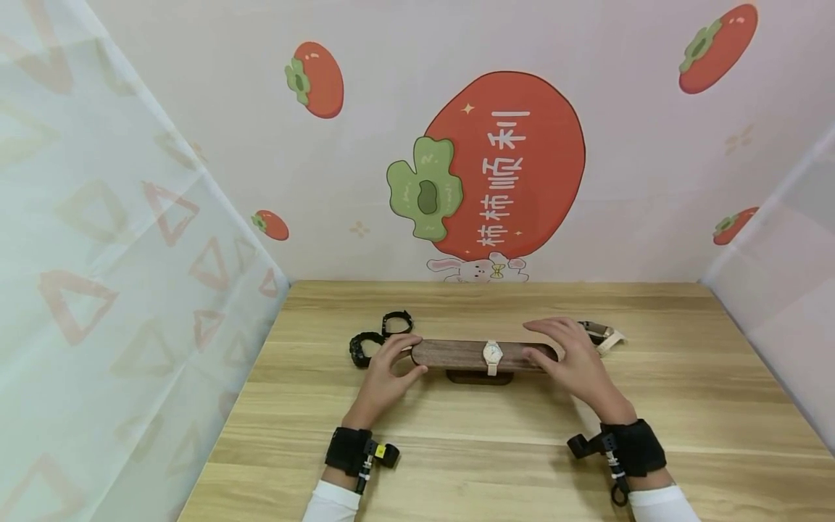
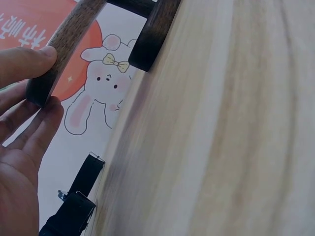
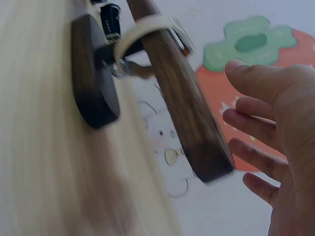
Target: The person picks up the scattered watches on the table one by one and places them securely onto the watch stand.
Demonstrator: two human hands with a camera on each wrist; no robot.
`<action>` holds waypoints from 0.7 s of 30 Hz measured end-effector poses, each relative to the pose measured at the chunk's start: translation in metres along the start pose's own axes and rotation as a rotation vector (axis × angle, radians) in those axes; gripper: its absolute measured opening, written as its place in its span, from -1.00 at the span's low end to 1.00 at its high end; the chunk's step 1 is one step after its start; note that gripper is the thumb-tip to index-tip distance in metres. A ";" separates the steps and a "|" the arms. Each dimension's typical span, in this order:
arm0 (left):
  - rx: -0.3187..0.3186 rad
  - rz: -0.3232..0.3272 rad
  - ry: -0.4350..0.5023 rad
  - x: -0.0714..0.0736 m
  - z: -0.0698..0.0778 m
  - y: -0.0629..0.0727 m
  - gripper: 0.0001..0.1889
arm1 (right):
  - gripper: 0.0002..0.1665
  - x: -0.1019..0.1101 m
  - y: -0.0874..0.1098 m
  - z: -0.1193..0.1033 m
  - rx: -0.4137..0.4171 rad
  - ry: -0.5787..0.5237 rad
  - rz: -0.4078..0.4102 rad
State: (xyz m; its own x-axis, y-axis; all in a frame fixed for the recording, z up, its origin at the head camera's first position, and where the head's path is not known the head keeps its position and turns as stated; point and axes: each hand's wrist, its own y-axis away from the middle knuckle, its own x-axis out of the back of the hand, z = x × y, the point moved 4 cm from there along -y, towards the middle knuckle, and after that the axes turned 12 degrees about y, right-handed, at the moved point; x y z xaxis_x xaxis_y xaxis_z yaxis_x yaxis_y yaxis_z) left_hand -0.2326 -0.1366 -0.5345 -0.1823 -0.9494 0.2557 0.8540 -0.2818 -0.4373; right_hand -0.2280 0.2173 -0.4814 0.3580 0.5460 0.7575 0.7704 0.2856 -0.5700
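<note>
A dark wooden T-shaped watch stand (image 1: 450, 354) stands on the table, its long bar raised above a smaller base (image 1: 479, 378). One watch (image 1: 493, 354) with a pale strap and light dial is looped around the bar, right of its middle. My left hand (image 1: 385, 380) pinches the bar's left end, thumb on one face and fingertips on another, as the left wrist view shows. Around the bar's right end hovers my right hand (image 1: 580, 366); its fingers (image 3: 256, 125) are spread and apart from the wood in the right wrist view.
Behind my left hand lie two black watches (image 1: 359, 351) (image 1: 397, 319). Beyond my right hand are a dark-strapped watch (image 1: 596, 331) and a pale strap (image 1: 611, 341). A printed backdrop (image 1: 365, 167) rises at the wooden table's (image 1: 457, 464) far edge, with side panels left and right.
</note>
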 end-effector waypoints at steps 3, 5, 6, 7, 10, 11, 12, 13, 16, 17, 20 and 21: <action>0.004 0.002 0.002 0.001 0.000 0.001 -0.40 | -0.43 0.007 0.001 0.011 -0.034 0.017 0.008; 0.006 0.002 0.006 0.001 0.001 0.001 -0.40 | -0.44 0.013 0.002 0.018 -0.053 0.026 0.018; 0.006 0.003 0.008 0.001 0.001 0.001 -0.40 | -0.45 0.016 0.002 0.022 -0.061 0.032 0.025; 0.009 0.003 0.010 0.001 0.001 0.001 -0.40 | -0.45 0.018 0.002 0.026 -0.072 0.042 0.031; 0.014 0.002 0.014 0.001 0.002 0.000 -0.40 | -0.47 0.026 0.004 0.038 -0.109 0.063 0.041; 0.016 0.001 0.016 0.001 0.002 0.000 -0.40 | -0.47 0.027 0.004 0.042 -0.123 0.074 0.039; 0.016 0.002 0.017 0.001 0.002 0.000 -0.40 | -0.46 0.029 0.005 0.046 -0.138 0.087 0.035; 0.015 0.002 0.018 0.001 0.003 0.000 -0.40 | -0.46 0.030 0.006 0.051 -0.153 0.101 0.028; 0.013 0.005 0.020 0.000 0.004 0.000 -0.40 | -0.41 0.033 0.010 0.066 -0.200 0.145 -0.018; 0.012 0.005 0.022 0.000 0.004 0.000 -0.40 | -0.40 0.034 0.012 0.070 -0.216 0.161 -0.038; 0.009 0.004 0.023 0.000 0.004 0.000 -0.40 | -0.34 0.036 0.016 0.085 -0.271 0.195 -0.109; 0.008 0.004 0.022 0.000 0.004 0.000 -0.40 | -0.32 0.036 0.018 0.090 -0.291 0.203 -0.132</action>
State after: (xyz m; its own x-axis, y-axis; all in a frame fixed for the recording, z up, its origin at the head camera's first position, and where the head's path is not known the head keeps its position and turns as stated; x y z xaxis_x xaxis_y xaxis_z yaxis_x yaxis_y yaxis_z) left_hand -0.2307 -0.1364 -0.5309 -0.1897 -0.9533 0.2349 0.8585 -0.2772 -0.4315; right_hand -0.2486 0.3126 -0.4928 0.3207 0.3438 0.8826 0.9239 0.0917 -0.3714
